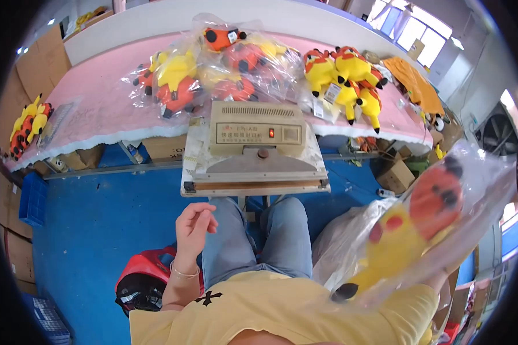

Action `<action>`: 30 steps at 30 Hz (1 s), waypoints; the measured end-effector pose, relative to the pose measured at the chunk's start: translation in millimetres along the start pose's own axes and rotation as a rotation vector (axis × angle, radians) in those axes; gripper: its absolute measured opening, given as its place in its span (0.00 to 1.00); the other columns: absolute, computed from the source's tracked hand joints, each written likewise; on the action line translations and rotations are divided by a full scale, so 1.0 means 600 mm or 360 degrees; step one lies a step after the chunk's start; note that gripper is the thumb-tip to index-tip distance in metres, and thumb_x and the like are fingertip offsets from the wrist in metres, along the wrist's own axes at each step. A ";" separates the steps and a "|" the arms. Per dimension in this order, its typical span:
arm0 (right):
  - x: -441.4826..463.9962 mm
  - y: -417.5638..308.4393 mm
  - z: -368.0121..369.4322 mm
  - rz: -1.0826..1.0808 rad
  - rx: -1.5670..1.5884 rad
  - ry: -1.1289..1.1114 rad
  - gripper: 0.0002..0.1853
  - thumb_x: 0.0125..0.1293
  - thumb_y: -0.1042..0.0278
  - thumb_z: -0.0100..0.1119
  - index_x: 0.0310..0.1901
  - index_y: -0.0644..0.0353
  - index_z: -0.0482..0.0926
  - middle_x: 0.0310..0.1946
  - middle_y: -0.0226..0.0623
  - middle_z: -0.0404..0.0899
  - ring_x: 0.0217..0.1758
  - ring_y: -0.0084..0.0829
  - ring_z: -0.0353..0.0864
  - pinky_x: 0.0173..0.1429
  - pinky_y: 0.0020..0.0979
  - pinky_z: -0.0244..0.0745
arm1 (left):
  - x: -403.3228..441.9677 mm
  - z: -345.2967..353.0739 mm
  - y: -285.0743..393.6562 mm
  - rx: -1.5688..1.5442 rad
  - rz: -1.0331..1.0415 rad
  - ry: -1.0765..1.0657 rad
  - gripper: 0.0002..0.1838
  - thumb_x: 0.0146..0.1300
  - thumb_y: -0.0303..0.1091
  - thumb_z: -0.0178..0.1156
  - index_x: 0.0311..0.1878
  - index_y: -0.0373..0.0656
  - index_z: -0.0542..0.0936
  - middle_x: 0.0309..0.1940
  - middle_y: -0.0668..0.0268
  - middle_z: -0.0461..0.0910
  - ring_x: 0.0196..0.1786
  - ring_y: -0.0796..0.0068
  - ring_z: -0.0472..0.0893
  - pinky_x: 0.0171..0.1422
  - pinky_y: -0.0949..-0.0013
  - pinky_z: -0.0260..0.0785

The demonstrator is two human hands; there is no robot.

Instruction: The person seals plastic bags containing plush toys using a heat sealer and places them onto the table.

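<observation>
My left hand point(194, 225) is above my left thigh, fingers curled in toward the thumb, with nothing visible in them. On the right, a red and yellow plush toy point(400, 233) inside a clear plastic bag point(483, 178) is held up close to the camera. My right forearm point(440, 280) reaches up behind that bag, which hides my right hand and its fingers. Straight ahead stands a beige sealing machine point(258, 127), its red switch lit and a long sealing bar point(259, 186) along the front edge.
Several bagged plush toys point(175, 75) are heaped on the pink table cover point(98, 92) behind the machine. Unbagged plush toys point(351, 66) lie at right, others point(29, 123) at far left. A red and black bag point(147, 276) and a blue crate point(33, 198) stand on the floor.
</observation>
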State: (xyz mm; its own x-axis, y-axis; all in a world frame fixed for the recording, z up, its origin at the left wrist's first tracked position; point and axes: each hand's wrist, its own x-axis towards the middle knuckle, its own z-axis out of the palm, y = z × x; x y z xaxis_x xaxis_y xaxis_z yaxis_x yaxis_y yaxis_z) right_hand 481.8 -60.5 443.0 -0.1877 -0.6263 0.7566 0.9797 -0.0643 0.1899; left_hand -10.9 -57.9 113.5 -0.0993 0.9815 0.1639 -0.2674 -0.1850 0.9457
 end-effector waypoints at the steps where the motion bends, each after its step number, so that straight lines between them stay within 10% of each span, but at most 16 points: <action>1: 0.006 0.001 -0.045 -0.0139 -0.0075 0.0026 0.12 0.61 0.66 0.47 0.34 0.61 0.81 0.19 0.35 0.74 0.21 0.26 0.66 0.25 0.28 0.61 | -0.002 0.012 0.004 0.0001 -0.0020 -0.0022 0.07 0.62 0.23 0.49 0.40 0.37 0.76 0.22 0.66 0.75 0.22 0.81 0.71 0.27 0.81 0.65; 5: 0.011 -0.061 -0.157 -0.0391 -0.0329 0.0157 0.11 0.61 0.68 0.48 0.34 0.60 0.82 0.15 0.30 0.72 0.17 0.20 0.63 0.20 0.25 0.58 | -0.010 0.061 0.033 -0.0071 0.0122 -0.0526 0.09 0.59 0.20 0.51 0.42 0.37 0.77 0.24 0.66 0.76 0.24 0.81 0.73 0.29 0.81 0.66; 10: -0.039 -0.243 -0.198 0.0133 -0.0493 -0.0178 0.12 0.57 0.76 0.47 0.36 0.58 0.83 0.17 0.31 0.75 0.16 0.18 0.63 0.20 0.21 0.58 | -0.014 0.141 0.091 0.0126 0.0472 -0.1127 0.14 0.55 0.27 0.56 0.46 0.35 0.76 0.35 0.62 0.77 0.33 0.75 0.76 0.39 0.78 0.69; 13: -0.045 -0.350 -0.223 0.0246 0.0137 -0.1416 0.17 0.48 0.79 0.56 0.43 0.60 0.80 0.27 0.29 0.78 0.18 0.24 0.67 0.22 0.23 0.63 | -0.039 0.230 0.131 0.0303 0.0863 -0.1057 0.17 0.51 0.29 0.59 0.46 0.36 0.76 0.40 0.59 0.77 0.35 0.73 0.76 0.41 0.76 0.69; 19: -0.082 -0.381 -0.209 0.0003 0.1609 -0.1512 0.25 0.41 0.64 0.70 0.44 0.63 0.79 0.28 0.32 0.79 0.18 0.24 0.68 0.21 0.20 0.64 | -0.043 0.243 0.118 0.0254 0.0819 -0.0907 0.15 0.46 0.24 0.61 0.42 0.38 0.77 0.32 0.64 0.79 0.28 0.72 0.74 0.34 0.77 0.66; 23: -0.068 -0.369 -0.194 0.0624 0.2239 -0.2003 0.33 0.39 0.55 0.73 0.47 0.66 0.76 0.31 0.33 0.79 0.22 0.26 0.71 0.27 0.23 0.68 | -0.032 0.176 0.127 0.0084 0.0988 -0.1105 0.09 0.46 0.22 0.60 0.34 0.37 0.79 0.30 0.63 0.80 0.26 0.73 0.73 0.30 0.77 0.65; 30: -0.217 -0.230 -0.191 0.1097 0.2216 -0.2526 0.36 0.40 0.55 0.74 0.51 0.65 0.73 0.38 0.36 0.79 0.33 0.26 0.74 0.42 0.27 0.69 | -0.025 0.090 0.119 -0.0503 0.0701 -0.0695 0.04 0.57 0.25 0.56 0.34 0.36 0.78 0.24 0.57 0.79 0.20 0.67 0.76 0.26 0.74 0.68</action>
State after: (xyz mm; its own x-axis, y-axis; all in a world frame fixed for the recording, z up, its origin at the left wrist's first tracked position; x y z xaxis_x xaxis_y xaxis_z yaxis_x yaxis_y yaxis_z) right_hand 378.9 -59.2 246.3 -0.5293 0.6990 0.4809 0.3814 0.7024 -0.6010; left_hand 23.3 -83.2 193.5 0.1144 0.7296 0.6742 -0.5635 -0.5112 0.6489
